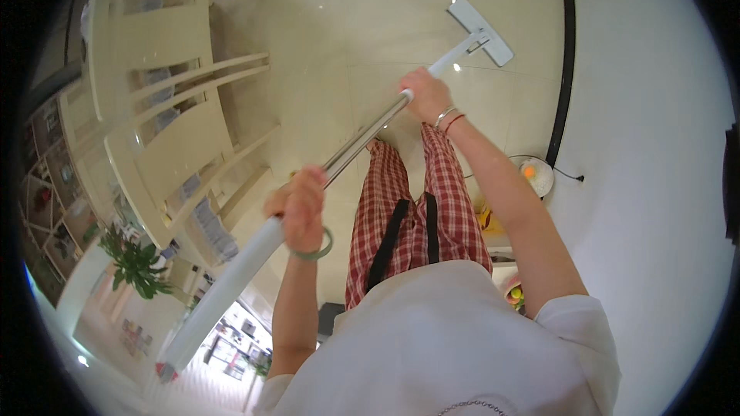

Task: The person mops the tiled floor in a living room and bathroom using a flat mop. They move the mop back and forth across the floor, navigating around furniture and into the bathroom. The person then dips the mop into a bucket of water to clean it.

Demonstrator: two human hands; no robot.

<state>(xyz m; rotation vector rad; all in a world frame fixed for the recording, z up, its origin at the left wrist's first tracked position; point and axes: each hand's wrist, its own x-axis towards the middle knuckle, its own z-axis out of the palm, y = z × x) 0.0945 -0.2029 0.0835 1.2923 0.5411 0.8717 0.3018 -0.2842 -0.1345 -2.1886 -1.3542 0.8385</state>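
A flat mop slants across the view, its grey-white rectangular head [462, 14] lying on the tiled floor ahead and to the right. My right hand [426, 95] is closed round the lower part of the pole, where a white section meets the bare metal tube [370, 132]. Higher up, my left hand [302, 204] wraps the pole near the top of its thick white grip [231, 273], slightly blurred. The grip's end, with a red tip, points to the lower left. A pale green bangle circles my left wrist; a silver bracelet and red cord sit on my right.
Cream chairs [173, 135] line the left side, near a glossy table and a green plant [135, 266]. A dark skirting strip [567, 54] runs along the white wall on the right. By it are a round whitish object [542, 177] and a black cable [566, 175].
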